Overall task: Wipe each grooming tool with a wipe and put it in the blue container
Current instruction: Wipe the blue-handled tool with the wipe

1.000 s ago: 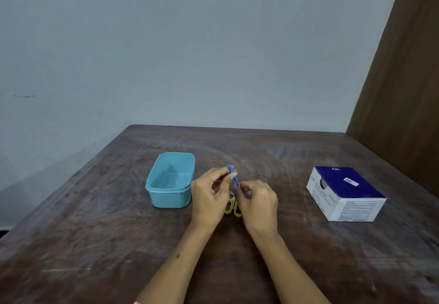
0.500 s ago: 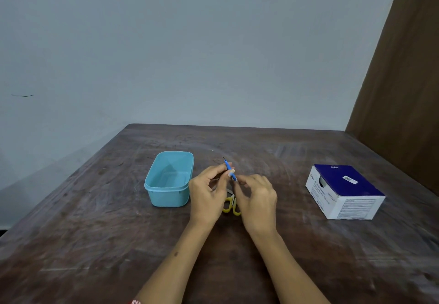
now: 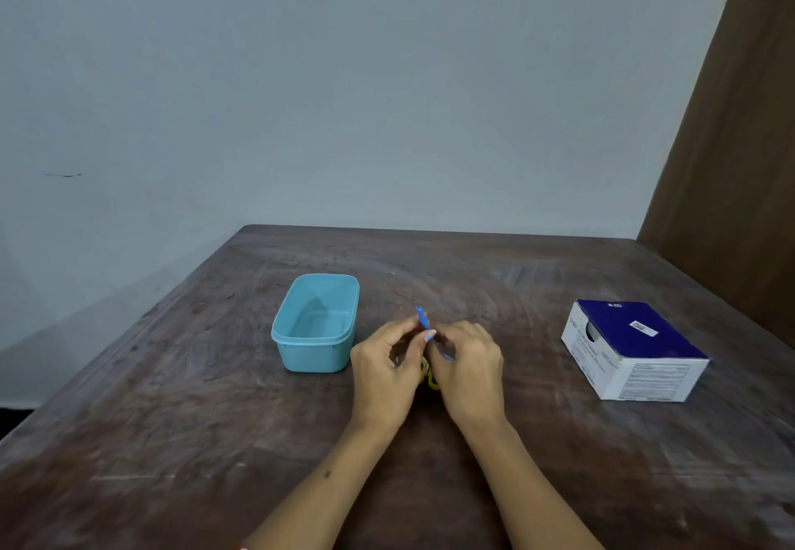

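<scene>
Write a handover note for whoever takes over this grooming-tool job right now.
Left hand: pinches the thin blue tool, tip pointing up and away.
Right hand: fingers curled at the tool's lower end; whether it holds a wipe cannot be told.
Yellow-handled tool: on the table, mostly hidden under the hands.
Blue container: left of the hands, nothing visible inside.
White and blue box: far right.
Done: nothing is in the container yet.
Left: finish the blue tool, drop it in, then the yellow-handled one.
</scene>
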`<move>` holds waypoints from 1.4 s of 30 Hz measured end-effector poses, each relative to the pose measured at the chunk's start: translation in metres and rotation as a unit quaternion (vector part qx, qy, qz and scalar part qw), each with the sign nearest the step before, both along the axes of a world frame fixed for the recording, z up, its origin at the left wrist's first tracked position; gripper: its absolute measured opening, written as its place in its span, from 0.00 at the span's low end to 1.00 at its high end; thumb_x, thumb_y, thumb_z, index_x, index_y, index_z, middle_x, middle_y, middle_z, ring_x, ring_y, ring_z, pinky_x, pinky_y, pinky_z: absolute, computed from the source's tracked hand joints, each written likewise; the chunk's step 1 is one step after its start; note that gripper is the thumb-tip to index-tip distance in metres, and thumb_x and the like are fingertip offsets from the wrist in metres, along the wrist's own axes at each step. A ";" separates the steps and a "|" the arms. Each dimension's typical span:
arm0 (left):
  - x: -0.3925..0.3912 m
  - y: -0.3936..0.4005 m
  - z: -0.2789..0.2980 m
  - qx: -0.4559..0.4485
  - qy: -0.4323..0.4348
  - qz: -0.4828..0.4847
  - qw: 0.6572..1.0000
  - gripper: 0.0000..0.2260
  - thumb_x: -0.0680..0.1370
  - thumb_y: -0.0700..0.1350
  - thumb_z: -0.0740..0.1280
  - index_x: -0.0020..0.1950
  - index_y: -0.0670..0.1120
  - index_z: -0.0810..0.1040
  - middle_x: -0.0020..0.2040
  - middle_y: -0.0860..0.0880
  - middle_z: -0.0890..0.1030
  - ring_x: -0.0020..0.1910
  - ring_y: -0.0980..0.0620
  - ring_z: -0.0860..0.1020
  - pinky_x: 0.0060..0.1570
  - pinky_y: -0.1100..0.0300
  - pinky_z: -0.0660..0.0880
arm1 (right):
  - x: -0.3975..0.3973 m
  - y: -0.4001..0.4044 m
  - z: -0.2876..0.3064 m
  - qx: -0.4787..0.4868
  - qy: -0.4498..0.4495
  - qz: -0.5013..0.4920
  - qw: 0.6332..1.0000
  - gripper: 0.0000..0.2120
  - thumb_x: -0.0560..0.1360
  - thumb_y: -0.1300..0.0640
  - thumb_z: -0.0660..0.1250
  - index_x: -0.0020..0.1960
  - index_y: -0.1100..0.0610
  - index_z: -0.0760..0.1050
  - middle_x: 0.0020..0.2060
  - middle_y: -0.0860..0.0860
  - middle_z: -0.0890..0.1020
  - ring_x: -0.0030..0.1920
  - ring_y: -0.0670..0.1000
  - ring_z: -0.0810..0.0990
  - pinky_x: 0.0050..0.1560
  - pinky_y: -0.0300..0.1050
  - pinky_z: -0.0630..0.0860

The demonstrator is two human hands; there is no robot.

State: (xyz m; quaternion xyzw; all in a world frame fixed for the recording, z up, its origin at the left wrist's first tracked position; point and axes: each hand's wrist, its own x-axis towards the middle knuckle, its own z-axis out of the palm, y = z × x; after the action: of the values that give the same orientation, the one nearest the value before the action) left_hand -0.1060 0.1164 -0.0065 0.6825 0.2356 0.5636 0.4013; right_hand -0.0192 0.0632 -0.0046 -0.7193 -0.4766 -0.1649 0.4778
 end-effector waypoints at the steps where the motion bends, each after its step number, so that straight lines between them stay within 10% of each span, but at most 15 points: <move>1: -0.001 0.000 0.000 -0.007 0.003 0.005 1.000 0.08 0.72 0.38 0.71 0.48 0.48 0.83 0.43 0.57 0.84 0.42 0.57 0.82 0.44 0.54 0.80 | 0.000 0.000 0.000 0.006 -0.006 0.003 1.000 0.02 0.68 0.62 0.73 0.40 0.57 0.81 0.31 0.50 0.79 0.34 0.50 0.74 0.38 0.42 0.68; 11: -0.001 0.002 0.004 0.082 0.056 0.058 0.993 0.10 0.74 0.35 0.67 0.53 0.43 0.81 0.42 0.53 0.81 0.41 0.58 0.79 0.41 0.64 0.76 | 0.007 -0.003 0.001 0.020 0.161 0.003 0.987 0.07 0.74 0.59 0.68 0.48 0.52 0.83 0.41 0.48 0.83 0.44 0.48 0.80 0.46 0.42 0.75; 18: -0.001 -0.001 0.005 0.098 0.076 0.051 0.991 0.12 0.73 0.35 0.68 0.56 0.42 0.81 0.42 0.49 0.82 0.42 0.61 0.78 0.39 0.75 0.72 | 0.001 -0.007 0.016 0.140 0.427 0.155 0.880 0.12 0.75 0.65 0.67 0.49 0.49 0.81 0.43 0.48 0.85 0.42 0.42 0.83 0.42 0.36 0.79; 42: -0.001 -0.001 0.004 0.091 0.121 0.013 0.988 0.13 0.71 0.33 0.69 0.53 0.45 0.82 0.41 0.48 0.83 0.40 0.56 0.80 0.40 0.64 0.77 | 0.002 -0.002 0.010 0.150 0.404 0.141 0.891 0.06 0.70 0.63 0.73 0.46 0.55 0.83 0.40 0.53 0.85 0.42 0.51 0.84 0.45 0.50 0.81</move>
State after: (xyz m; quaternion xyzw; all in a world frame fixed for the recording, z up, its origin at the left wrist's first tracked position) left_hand -0.1069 0.1158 -0.0027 0.7760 0.2391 0.5012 0.2990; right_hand -0.0168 0.0609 0.0057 -0.5691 -0.3084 0.1398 0.7493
